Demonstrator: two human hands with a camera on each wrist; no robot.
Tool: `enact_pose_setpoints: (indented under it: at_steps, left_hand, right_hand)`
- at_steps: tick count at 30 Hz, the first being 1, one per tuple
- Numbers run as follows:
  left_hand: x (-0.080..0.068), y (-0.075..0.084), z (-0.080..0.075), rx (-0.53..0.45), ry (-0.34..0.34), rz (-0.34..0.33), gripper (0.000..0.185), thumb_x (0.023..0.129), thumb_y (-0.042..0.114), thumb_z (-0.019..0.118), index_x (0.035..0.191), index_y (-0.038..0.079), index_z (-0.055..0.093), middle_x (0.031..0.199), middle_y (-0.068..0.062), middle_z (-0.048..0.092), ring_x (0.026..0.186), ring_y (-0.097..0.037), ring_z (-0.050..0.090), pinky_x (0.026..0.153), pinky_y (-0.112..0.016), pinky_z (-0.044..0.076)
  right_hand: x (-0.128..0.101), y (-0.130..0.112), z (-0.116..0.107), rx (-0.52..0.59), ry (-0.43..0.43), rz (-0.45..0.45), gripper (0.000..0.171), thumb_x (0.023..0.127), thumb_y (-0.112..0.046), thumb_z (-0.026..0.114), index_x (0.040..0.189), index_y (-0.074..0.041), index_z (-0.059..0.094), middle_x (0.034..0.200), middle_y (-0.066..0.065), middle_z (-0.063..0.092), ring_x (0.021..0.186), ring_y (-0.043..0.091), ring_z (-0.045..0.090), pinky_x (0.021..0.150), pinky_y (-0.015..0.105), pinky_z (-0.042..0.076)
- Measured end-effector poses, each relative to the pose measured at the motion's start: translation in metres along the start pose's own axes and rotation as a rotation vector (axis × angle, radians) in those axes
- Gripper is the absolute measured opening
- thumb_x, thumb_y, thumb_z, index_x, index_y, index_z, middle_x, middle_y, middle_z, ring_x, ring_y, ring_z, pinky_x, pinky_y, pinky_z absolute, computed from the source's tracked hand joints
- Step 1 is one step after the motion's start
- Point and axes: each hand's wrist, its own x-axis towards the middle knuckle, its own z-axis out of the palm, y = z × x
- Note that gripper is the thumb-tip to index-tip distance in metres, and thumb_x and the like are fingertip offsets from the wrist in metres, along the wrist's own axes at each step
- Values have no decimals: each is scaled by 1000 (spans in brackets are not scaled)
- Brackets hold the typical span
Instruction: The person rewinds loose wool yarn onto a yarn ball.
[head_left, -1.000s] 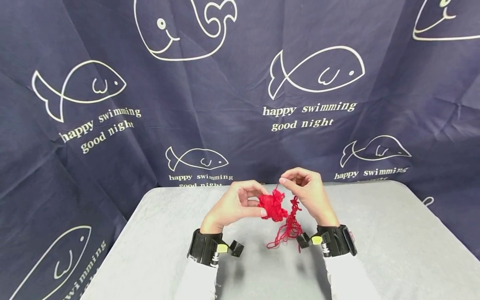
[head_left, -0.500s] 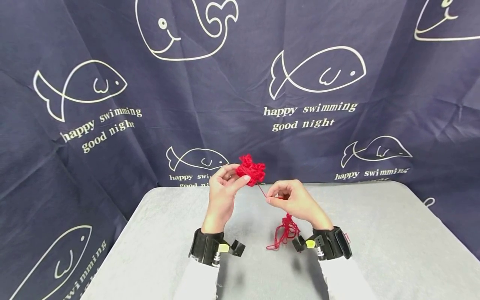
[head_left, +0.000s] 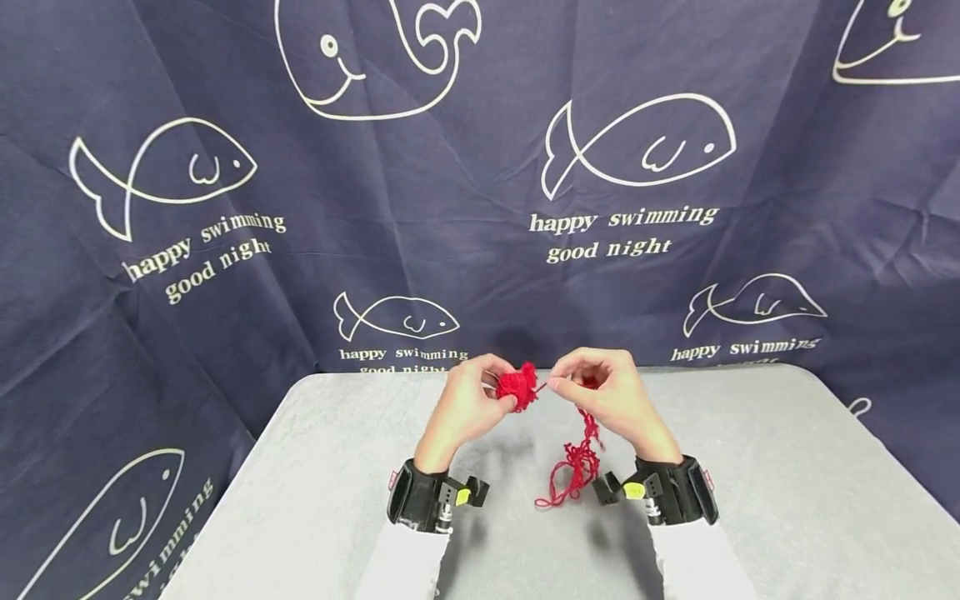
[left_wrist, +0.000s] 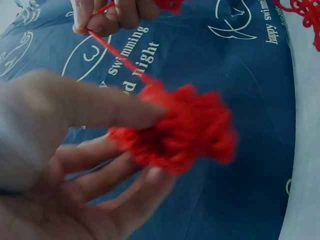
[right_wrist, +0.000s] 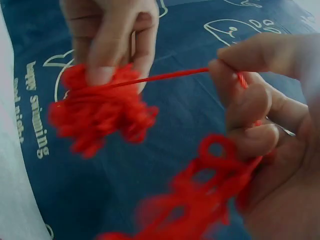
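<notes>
My left hand [head_left: 468,400] holds a small wad of red yarn [head_left: 516,386] between thumb and fingers, above the far middle of the grey table [head_left: 787,492]. The left wrist view shows the wad of yarn [left_wrist: 182,130] pressed under the thumb of my left hand [left_wrist: 95,145]. My right hand [head_left: 600,392] pinches a taut red strand [right_wrist: 165,76] running from the wad [right_wrist: 97,112]. A tangle of looped red yarn [head_left: 573,462] hangs from my right hand [right_wrist: 260,115] down to the table.
A dark blue cloth [head_left: 480,183] printed with white fish, whales and words hangs behind and around the table. Black bands with cameras sit on both wrists [head_left: 420,498].
My left hand raised the wad above the table's far edge half a second ago, then lowered it again next to my right hand. The strand between the hands is shorter now.
</notes>
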Motion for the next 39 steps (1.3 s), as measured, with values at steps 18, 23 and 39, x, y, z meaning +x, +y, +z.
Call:
enact_pose_setpoints:
  at_steps: [18, 23, 39]
  left_hand:
    - [-6, 7, -16, -647, -529, 297, 32, 79, -14, 76, 109, -11, 64, 99, -14, 68, 91, -16, 67, 83, -45, 60]
    - [-5, 8, -17, -867, -291, 264, 34, 79, -16, 72, 110, -3, 66, 101, -4, 70, 90, -16, 68, 80, -33, 60]
    - [3, 4, -11, -796, 393, -22, 31, 77, -12, 75, 106, -6, 69, 95, -7, 69, 82, -16, 66, 75, -25, 57]
  right_hand:
    - [3, 23, -1, 130, 235, 149, 13, 87, -2, 78, 96, 6, 72, 79, 2, 71, 62, 13, 54, 53, 23, 45]
    - [3, 33, 0, 26, 185, 172, 12, 87, -5, 79, 95, 2, 74, 78, 1, 70, 61, 12, 55, 53, 23, 46]
    - [-1, 10, 6, -215, -244, 22, 19, 81, 0, 77, 81, -18, 73, 61, -9, 56, 50, 9, 47, 42, 24, 37]
